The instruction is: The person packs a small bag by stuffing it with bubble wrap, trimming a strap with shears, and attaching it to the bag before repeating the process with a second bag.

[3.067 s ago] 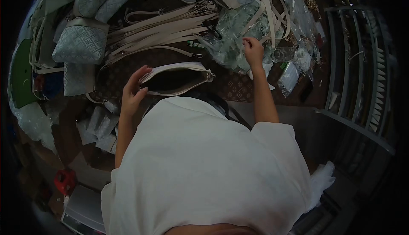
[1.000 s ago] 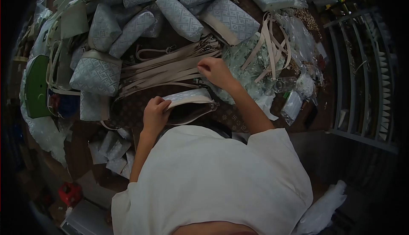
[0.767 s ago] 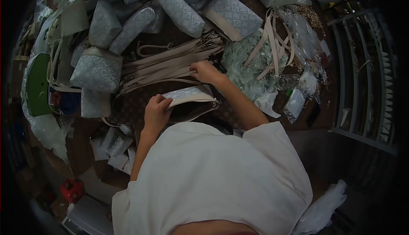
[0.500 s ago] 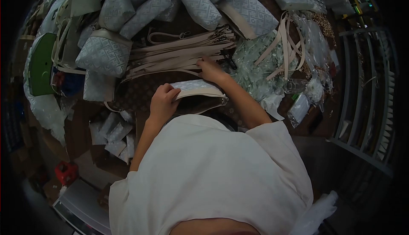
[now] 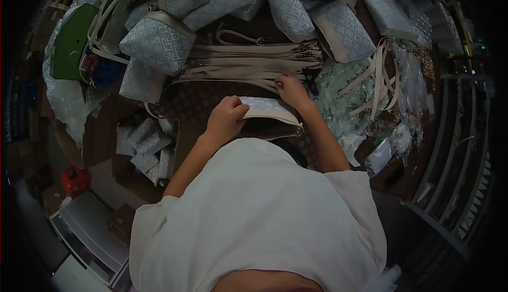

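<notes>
Close to my body, an open patterned bag (image 5: 267,106) with a pale trim shows its dark inside. My left hand (image 5: 227,116) grips the bag's left end, fingers closed over its trimmed edge. Beyond the bag, my right hand (image 5: 291,90) is closed at the near edge of a pile of beige straps (image 5: 248,62), pinching one strap near its right end. The straps lie side by side, with metal clasps at their right ends.
Patterned bags (image 5: 159,43) crowd the left and back of the table. Clear plastic wrappings (image 5: 338,93) and more loose straps (image 5: 378,80) lie at the right. A box of small patterned pieces (image 5: 148,146) stands at lower left, and a metal rack (image 5: 450,149) at far right.
The whole view has shifted, so the table's things appear further right. My right hand stays by the straps with its fingers now pinching one, and my left hand still holds the bag.
</notes>
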The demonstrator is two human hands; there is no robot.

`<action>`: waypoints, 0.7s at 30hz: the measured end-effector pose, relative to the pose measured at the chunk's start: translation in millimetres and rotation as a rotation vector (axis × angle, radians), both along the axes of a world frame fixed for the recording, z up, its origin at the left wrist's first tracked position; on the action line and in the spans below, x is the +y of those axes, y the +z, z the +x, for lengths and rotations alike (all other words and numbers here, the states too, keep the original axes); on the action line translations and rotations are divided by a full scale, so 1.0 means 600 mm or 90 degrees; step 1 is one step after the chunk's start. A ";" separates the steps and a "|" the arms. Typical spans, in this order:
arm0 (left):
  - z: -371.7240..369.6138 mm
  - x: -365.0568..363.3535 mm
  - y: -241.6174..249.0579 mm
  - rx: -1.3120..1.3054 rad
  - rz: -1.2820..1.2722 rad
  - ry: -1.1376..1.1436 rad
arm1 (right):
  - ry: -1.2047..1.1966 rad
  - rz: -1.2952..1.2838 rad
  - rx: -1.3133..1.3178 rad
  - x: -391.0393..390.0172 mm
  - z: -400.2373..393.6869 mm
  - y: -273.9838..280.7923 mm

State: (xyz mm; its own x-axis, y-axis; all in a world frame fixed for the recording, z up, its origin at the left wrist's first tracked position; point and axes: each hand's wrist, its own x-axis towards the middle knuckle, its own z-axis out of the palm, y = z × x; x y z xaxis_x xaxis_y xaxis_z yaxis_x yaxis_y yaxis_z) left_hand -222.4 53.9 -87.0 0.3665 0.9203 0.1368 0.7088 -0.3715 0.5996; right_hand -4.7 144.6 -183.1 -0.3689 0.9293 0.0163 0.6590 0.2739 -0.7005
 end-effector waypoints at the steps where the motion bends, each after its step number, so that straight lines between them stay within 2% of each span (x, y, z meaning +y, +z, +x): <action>1: 0.000 0.000 -0.001 0.004 0.002 -0.001 | -0.006 0.013 0.027 -0.002 0.001 0.008; 5: 0.001 0.002 0.002 0.010 -0.005 0.002 | 0.013 -0.013 0.071 -0.012 0.002 0.042; 7: -0.002 0.001 -0.004 0.011 0.020 0.023 | -0.005 -0.107 0.081 -0.020 -0.002 0.074; 11: -0.002 -0.001 -0.009 -0.021 0.029 -0.016 | 0.020 -0.128 0.118 -0.041 0.002 0.118; 14: -0.003 -0.001 -0.014 -0.027 0.034 -0.003 | 0.105 -0.255 0.167 -0.058 0.004 0.164; 18: -0.010 0.008 -0.008 0.028 -0.022 0.041 | 0.272 -0.237 0.184 -0.087 0.007 0.215; 21: -0.012 0.040 -0.008 0.109 -0.102 0.047 | 0.221 -0.075 0.033 -0.098 -0.001 0.237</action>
State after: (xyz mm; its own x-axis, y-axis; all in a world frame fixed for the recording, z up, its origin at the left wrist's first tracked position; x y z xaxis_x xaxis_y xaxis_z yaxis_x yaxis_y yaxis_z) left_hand -229.8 77.9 -91.6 0.3031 0.9503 -0.0716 0.8270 -0.2249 0.5153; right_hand -5.3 85.7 -40.8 -0.6638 0.7458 -0.0558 0.5036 0.3906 -0.7706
